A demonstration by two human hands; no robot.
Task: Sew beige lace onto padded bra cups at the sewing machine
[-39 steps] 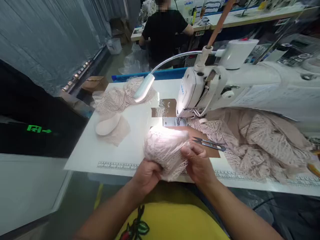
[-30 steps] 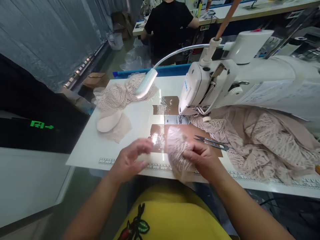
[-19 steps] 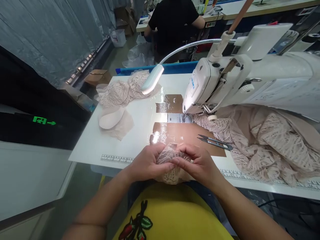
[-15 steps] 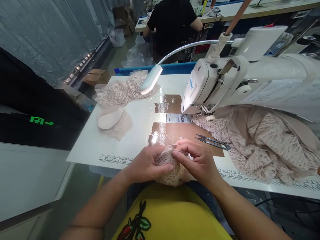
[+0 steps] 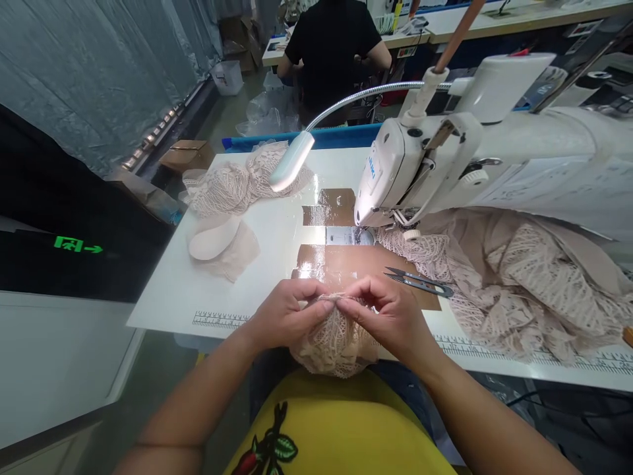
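Between my hands, at the table's front edge, hangs a beige lace bra cup (image 5: pixel 335 346), its rounded side toward my lap. My left hand (image 5: pixel 291 309) pinches its top edge between thumb and fingers. Close beside it, almost touching, my right hand (image 5: pixel 383 310) pinches the same edge. The stretch under the fingertips is hidden. Thread snips (image 5: pixel 419 282) lie on brown tape just right of my right hand. Ahead stands a white sewing machine (image 5: pixel 395 171), its presser foot over the metal needle plate (image 5: pixel 346 235).
Beige lace fabric (image 5: pixel 534 284) is heaped right of the needle. Lace cups (image 5: pixel 232 185) and a smooth foam cup (image 5: pixel 215 239) lie on the left of the white table (image 5: pixel 163 300). A lamp (image 5: pixel 293 161) overhangs the table. A person in black (image 5: pixel 333 53) sits beyond.
My left hand has moved up to the top edge, next to my right fingertips. The lace cup now hangs lower and rounder below both hands. The view has shifted slightly.
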